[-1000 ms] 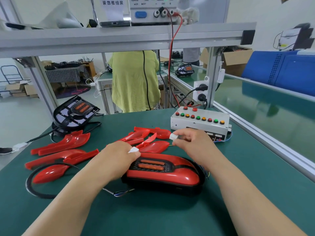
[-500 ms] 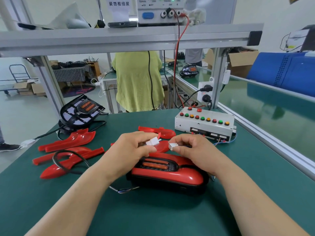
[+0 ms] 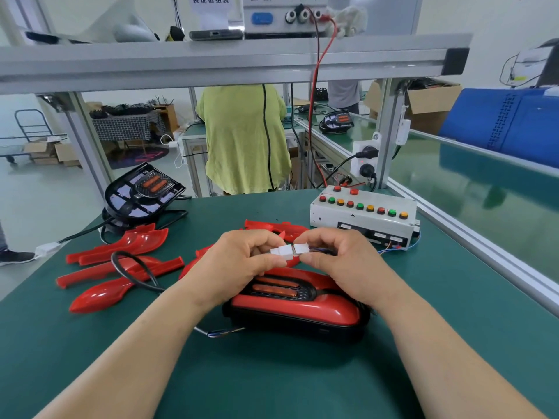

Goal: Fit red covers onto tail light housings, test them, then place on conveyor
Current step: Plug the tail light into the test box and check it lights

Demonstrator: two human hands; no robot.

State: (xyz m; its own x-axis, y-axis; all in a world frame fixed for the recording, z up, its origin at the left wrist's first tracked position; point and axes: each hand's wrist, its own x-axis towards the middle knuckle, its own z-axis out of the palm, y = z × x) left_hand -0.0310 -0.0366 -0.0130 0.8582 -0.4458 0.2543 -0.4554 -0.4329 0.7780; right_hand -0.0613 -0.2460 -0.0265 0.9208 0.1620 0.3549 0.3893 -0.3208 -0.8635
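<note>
Left hand [image 3: 239,263], right hand [image 3: 340,263]: each pinched a white plug [image 3: 282,252], ends touching, above housing [image 3: 298,311]. Covers [image 3: 121,246] left; button box [image 3: 363,217] right.

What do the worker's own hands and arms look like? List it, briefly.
Both are bare: the left hand and right hand wear no gloves, rings or watch, and no sleeve shows on either forearm within the frame.

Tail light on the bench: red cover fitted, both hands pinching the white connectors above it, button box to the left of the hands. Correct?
No. The head view shows the button box to the right of the hands. Otherwise correct: left hand and right hand pinch the white connectors above the covered tail light.
</note>
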